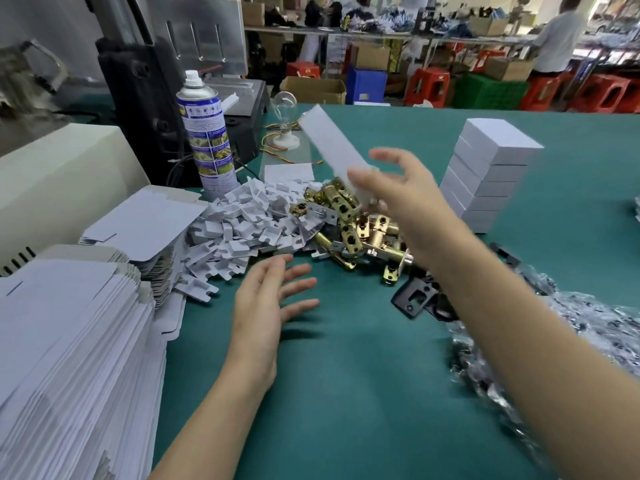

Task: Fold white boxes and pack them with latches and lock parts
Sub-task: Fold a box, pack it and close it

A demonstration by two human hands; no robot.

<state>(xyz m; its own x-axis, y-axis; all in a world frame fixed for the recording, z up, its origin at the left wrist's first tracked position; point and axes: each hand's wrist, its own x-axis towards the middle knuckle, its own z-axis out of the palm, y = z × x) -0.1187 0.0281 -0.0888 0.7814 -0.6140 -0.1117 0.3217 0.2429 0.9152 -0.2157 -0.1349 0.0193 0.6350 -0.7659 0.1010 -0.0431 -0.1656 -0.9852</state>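
1. Flat box blanks (pixel 69 341) lie stacked at the near left edge of the tabletop (pixel 346 393) in the head view. A second pile of blanks (pixel 149 220) sits just behind them. I judge they are kept there so one can be drawn without a long reach.
2. The left hand (pixel 270 299) hovers low over bare green tabletop with its fingers straight and spread. Its grip is apart and holds nothing. It points toward the loose heaps, probably ready for the next blank or part.
3. The right hand (pixel 398 195) is raised above the brass latches (pixel 356 226). Its grip looks clamped on the near end of a folded white box (pixel 332 150), thumb in front and fingers behind, though blur softens the contact. This box slants up and away to the left, clear of the tabletop.
4. The latches lie heaped between white card inserts (pixel 242 226) on the left and black plates (pixel 415 299) on the right. Bagged parts (pixel 571 334) lie beyond the plates. All the fillings sit within one arc of the arms, which suits packing in quick turns.
5. A stack of finished boxes (pixel 491 174) stands to the far right, apart from the loose parts. That placing likely keeps done work out of the way.
6. A spray can (pixel 207 140) and a light bulb (pixel 284 105) stand at the back, off the working patch.
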